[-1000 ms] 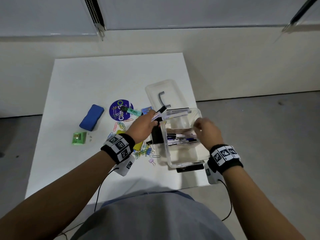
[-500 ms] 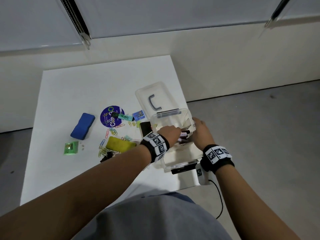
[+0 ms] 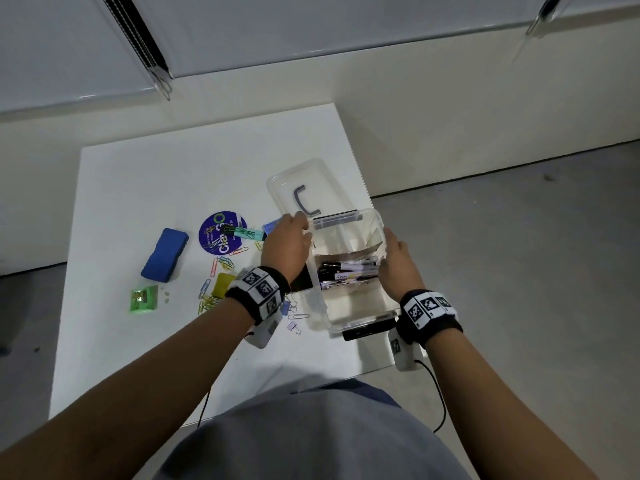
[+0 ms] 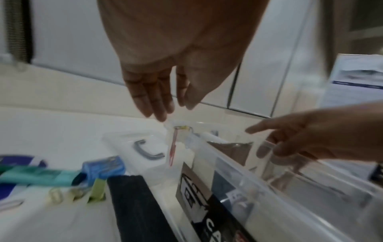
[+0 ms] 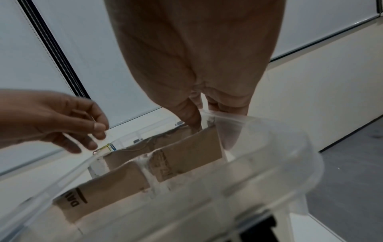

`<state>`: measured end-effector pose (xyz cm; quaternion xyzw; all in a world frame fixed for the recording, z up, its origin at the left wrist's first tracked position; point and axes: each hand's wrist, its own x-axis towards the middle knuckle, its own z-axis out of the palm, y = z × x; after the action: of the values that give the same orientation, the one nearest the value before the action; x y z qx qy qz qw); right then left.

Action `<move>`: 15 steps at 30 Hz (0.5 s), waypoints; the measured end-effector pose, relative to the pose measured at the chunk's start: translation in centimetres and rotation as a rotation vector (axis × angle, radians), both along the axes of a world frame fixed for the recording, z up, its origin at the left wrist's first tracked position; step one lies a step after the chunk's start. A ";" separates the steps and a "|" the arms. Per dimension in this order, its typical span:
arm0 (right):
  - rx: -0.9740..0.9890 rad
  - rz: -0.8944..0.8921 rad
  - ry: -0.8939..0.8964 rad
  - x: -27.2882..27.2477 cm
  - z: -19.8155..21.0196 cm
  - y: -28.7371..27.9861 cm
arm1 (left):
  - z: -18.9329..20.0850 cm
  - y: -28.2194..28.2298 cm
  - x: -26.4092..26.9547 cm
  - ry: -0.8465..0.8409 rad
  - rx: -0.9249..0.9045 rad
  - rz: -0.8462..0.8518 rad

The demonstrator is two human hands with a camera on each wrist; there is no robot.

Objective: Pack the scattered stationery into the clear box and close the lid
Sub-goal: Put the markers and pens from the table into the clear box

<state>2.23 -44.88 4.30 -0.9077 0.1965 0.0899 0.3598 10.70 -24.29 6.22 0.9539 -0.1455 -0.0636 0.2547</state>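
At the table's right edge sits the open box, pens lying across its middle between cardboard dividers, its lid flat just behind. Right hand grips the right wall (thumb inside, fingers outside), while left hand hovers over the left rim, fingers straight and empty. Clips, an eraser and a sticker lie scattered to the left.

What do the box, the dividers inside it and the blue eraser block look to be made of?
The box looks like clear rigid plastic: the table shows through its glossy walls. The dividers look like brown cardboard, matte, with printed black letters and rough cut edges. The blue eraser block seems to be moulded foam or soft plastic, dull and ribbed along its side; which one, I cannot tell.
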 end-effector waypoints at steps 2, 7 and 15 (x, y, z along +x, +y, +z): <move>0.002 -0.001 0.014 0.0 -0.1 0.3 | -0.4 0.5 0.2 0.169 -0.016 0.066; 0.021 -0.003 0.030 0.0 -0.4 0.9 | -1.0 0.6 0.3 0.223 0.023 0.029; -0.028 -0.013 0.034 -0.1 -0.7 1.4 | 2.7 -2.2 1.8 0.135 -0.082 -0.084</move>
<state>2.10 -43.49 3.64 -0.9097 0.2098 0.1000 0.3442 12.47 -26.47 8.95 0.9293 -0.1705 -0.1324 0.2997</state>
